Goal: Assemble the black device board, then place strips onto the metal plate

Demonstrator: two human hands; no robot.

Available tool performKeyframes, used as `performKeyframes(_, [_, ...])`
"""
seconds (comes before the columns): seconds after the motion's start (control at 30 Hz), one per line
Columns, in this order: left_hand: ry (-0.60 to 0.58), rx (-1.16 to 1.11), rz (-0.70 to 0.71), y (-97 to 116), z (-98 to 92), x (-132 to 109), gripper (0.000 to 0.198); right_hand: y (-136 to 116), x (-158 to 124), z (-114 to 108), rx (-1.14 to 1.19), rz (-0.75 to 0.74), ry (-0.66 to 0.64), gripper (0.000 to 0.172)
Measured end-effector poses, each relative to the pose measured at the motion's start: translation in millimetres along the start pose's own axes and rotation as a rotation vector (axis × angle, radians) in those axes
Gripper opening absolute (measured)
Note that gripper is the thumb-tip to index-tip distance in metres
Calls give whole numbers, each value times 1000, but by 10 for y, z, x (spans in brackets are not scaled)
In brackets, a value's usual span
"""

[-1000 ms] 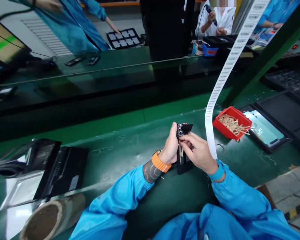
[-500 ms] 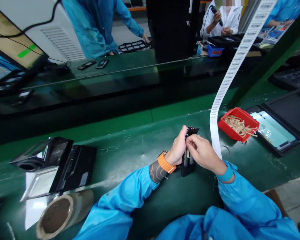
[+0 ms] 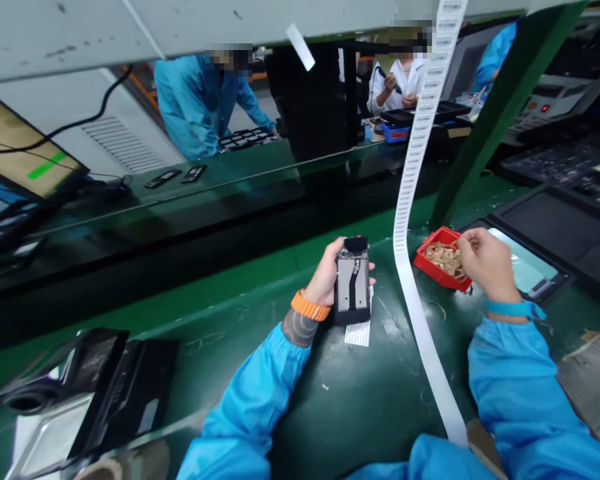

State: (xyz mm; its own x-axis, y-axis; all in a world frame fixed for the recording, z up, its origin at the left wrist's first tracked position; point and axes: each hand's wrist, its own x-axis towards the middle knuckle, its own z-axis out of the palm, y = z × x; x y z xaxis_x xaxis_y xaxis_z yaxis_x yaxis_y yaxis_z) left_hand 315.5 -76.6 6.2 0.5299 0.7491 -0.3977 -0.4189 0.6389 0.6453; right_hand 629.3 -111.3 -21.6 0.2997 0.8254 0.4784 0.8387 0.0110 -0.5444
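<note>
My left hand (image 3: 326, 277) is wrapped round a phone body (image 3: 361, 290) with its inside facing up. A silver battery area and a dark flex strip show in it, with a black flap at its top end. A small printed label sheet (image 3: 357, 335) lies at the phone's lower end. My right hand (image 3: 490, 263) is over the right edge of a red bin (image 3: 433, 272), its fingers pinched together. What they hold, if anything, is hidden. Tan rubber bands (image 3: 445, 257) lie in a tangle inside the bin.
A long strip of barcode labels (image 3: 420, 320) hangs down between my hands onto the green bench (image 3: 350, 413). A tray with a pale blue panel (image 3: 533, 267) is at right. Black cases (image 3: 135, 393) lie at left. People (image 3: 195, 100) work across the bench.
My right hand has left the phone and moved right to the red bin. The phone now faces up in my left hand, and the tan band across it is gone. The view has shifted.
</note>
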Motion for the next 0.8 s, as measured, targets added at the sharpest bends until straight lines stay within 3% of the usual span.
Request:
performKeyframes(0.13, [-80, 171, -74, 34, 251, 541, 49, 376, 60, 247, -200, 66, -57, 26])
performKeyframes(0.23, [-199, 155, -119, -23, 305, 822, 46, 393, 22, 344, -242, 49, -41, 25])
performKeyframes(0.3, [-286, 125, -140, -51, 264, 884, 46, 355, 9, 352, -255, 36, 2, 21])
performKeyframes(0.4, [-346, 68, -151, -52, 170, 817, 52, 180, -23, 312, -199, -14, 197, 20])
performKeyframes(0.47, [-380, -3, -196, -37, 120, 713, 61, -52, -88, 281, -6, -114, 302, 21])
performKeyframes(0.53, [-418, -92, -233, -30, 83, 597, 72, -344, -197, 266, 265, -246, 252, 18])
performKeyframes(0.63, [-460, -191, -233, -55, 32, 429, 85, -712, -375, 278, 463, -450, 41, 12])
performKeyframes(0.8, [-572, -160, -306, -139, -58, 206, 86, -798, -456, 329, 441, -655, 14, 16])
